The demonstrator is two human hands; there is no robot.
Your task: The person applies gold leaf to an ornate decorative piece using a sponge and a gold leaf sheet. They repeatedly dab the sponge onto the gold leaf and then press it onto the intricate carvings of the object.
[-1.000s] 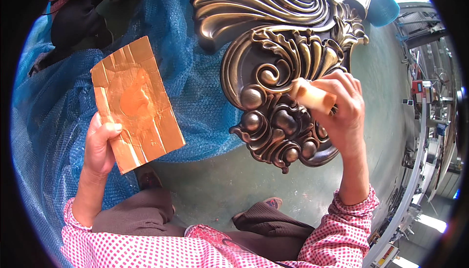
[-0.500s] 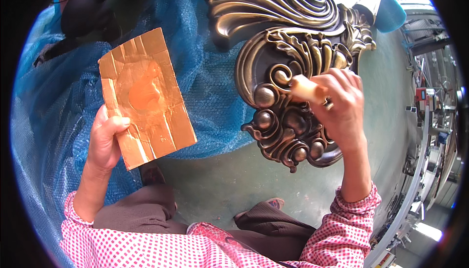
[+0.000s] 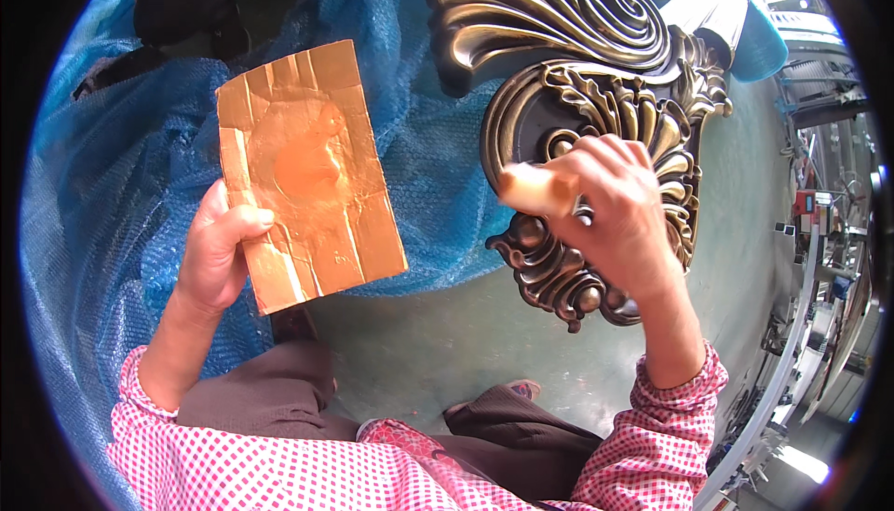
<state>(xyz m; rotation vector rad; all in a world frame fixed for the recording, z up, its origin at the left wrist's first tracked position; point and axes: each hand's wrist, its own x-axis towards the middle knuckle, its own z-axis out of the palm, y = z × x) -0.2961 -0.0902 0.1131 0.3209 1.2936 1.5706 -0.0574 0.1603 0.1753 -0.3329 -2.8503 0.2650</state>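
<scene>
My left hand (image 3: 222,248) grips a piece of cardboard (image 3: 363,231) by its lower left edge, thumb on top. A smeared patch of wet-looking, gold-coloured paint (image 3: 312,162) covers the cardboard's middle. In front of me lies a carved ornamental panel (image 3: 643,110), dark with gold-bronze highlights on its scrolls and leaves. Over its lower part my right hand (image 3: 615,208) is closed around a pale, stubby wad (image 3: 535,190), blurred by motion; its exact kind cannot be made out. Whether the wad touches the carving is unclear, and the hand hides several of the scrolls.
Blue bubble wrap (image 3: 140,194) spreads under the panel and along the left. Another person's dark-clothed leg (image 3: 186,8) shows at the top left. A blue-ended roll (image 3: 759,40) stands at the upper right. Green floor (image 3: 410,343) lies around my feet; shop equipment lines the right.
The cardboard has moved slightly right and turned more upright. My right hand has shifted left and a little down with the wad. The panel appears further right in view.
</scene>
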